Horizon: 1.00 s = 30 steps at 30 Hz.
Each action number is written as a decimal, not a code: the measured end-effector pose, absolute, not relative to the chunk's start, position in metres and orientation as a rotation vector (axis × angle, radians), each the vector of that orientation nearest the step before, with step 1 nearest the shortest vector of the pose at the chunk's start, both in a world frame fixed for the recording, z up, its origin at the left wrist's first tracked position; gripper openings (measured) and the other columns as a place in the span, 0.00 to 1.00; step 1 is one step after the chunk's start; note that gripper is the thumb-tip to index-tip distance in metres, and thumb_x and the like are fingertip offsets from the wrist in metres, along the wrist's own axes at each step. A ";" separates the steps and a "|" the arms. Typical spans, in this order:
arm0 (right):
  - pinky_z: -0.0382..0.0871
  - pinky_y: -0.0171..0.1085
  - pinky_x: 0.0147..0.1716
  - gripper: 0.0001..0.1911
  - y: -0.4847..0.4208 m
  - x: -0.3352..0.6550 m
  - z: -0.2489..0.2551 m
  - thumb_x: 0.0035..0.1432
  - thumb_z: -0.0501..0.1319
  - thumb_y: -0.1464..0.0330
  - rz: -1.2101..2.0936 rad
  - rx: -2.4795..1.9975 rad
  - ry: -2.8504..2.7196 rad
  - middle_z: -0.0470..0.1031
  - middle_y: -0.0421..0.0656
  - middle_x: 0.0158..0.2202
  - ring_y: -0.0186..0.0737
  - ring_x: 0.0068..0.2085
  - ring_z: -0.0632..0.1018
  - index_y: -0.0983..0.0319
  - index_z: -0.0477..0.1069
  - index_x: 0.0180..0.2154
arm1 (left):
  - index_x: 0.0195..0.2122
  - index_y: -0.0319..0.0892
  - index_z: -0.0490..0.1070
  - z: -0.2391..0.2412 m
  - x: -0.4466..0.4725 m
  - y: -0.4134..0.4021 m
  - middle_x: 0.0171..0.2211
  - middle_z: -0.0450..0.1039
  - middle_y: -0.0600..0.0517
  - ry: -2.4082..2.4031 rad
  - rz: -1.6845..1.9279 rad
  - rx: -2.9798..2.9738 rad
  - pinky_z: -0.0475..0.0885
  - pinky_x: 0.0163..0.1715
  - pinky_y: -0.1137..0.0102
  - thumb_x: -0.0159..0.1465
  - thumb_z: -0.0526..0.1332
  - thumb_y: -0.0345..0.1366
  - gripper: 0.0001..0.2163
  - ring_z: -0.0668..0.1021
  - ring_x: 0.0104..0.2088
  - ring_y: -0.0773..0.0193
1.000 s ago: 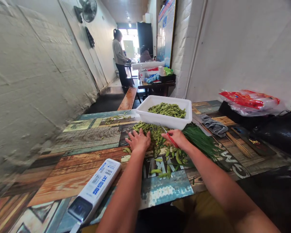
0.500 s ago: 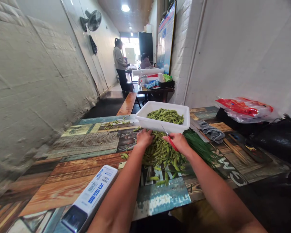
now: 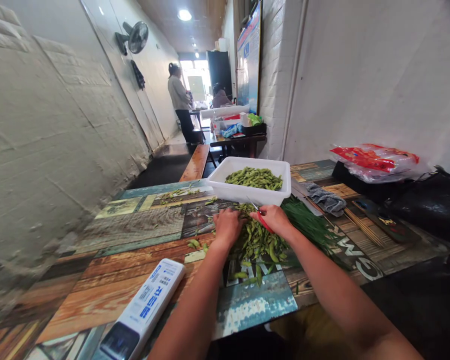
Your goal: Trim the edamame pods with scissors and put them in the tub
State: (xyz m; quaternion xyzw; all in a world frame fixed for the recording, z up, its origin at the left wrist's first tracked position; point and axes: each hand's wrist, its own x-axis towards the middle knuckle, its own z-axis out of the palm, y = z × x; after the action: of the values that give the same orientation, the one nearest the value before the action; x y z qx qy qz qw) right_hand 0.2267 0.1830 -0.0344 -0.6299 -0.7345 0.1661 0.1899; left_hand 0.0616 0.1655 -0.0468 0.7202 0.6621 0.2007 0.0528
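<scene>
My right hand [image 3: 273, 219] is closed around the red handles of a pair of scissors [image 3: 263, 223], whose metal blades point up and away to the left. Below it spreads a heap of green edamame pods [image 3: 260, 242] on the table. On the heap's left edge lies my left hand [image 3: 228, 226], palm down, fingers apart and bent over the pods; its fingertips are partly hidden. Just beyond both hands stands a white plastic tub [image 3: 249, 195] with more pods [image 3: 254, 178] inside. Long green leaves [image 3: 307, 222], perhaps chives, lie right of the heap.
A white printed box [image 3: 148, 305] lies at front left on the patterned table [image 3: 135, 220]. To the right are a grey cloth [image 3: 325, 199], wooden skewers [image 3: 364, 227], a red plastic package [image 3: 375, 159] and a black bag [image 3: 427, 210]. Farther back, a person [image 3: 180, 100] stands near a bench [image 3: 195, 162].
My left hand has drawn slightly nearer and to the right, over the heap's left side. My right hand keeps the scissors almost in place. The whole view has shifted a little.
</scene>
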 end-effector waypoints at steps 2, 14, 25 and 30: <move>0.53 0.33 0.24 0.20 0.182 0.226 -0.034 0.55 0.59 0.52 0.449 -1.779 -2.063 0.76 0.44 0.24 0.36 0.26 0.71 0.61 0.77 0.27 | 0.37 0.43 0.78 -0.052 0.070 0.166 0.40 0.75 0.43 2.026 0.607 2.178 0.61 0.46 0.60 0.62 0.60 0.36 0.08 0.71 0.48 0.48; 0.48 0.32 0.21 0.31 0.177 0.227 -0.037 0.51 0.54 0.42 0.798 -1.435 -2.164 0.57 0.35 0.17 0.30 0.22 0.59 0.62 0.62 0.18 | 0.32 0.37 0.74 -0.072 0.056 0.176 0.24 0.73 0.52 1.238 1.416 1.150 0.61 0.23 0.74 0.50 0.68 0.40 0.13 0.69 0.22 0.68; 0.46 0.32 0.22 0.32 0.177 0.227 -0.038 0.50 0.53 0.40 0.784 -1.411 -2.217 0.55 0.35 0.17 0.30 0.22 0.58 0.63 0.66 0.18 | 0.28 0.36 0.77 -0.067 0.056 0.173 0.19 0.70 0.53 1.239 1.326 1.144 0.59 0.20 0.75 0.45 0.69 0.41 0.14 0.66 0.19 0.71; 0.45 0.33 0.21 0.33 0.178 0.225 -0.045 0.47 0.54 0.39 0.765 -1.454 -2.237 0.55 0.36 0.16 0.30 0.21 0.57 0.63 0.65 0.16 | 0.26 0.36 0.76 -0.068 0.054 0.173 0.19 0.70 0.53 1.319 1.266 1.248 0.58 0.18 0.75 0.47 0.68 0.38 0.10 0.65 0.17 0.72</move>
State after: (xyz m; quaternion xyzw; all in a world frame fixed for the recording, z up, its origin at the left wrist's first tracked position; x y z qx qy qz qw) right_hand 0.2251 0.1784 -0.0446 -0.5152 -0.7924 0.2711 0.1822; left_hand 0.0541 0.1733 -0.0679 0.5042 0.5330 0.5115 0.4474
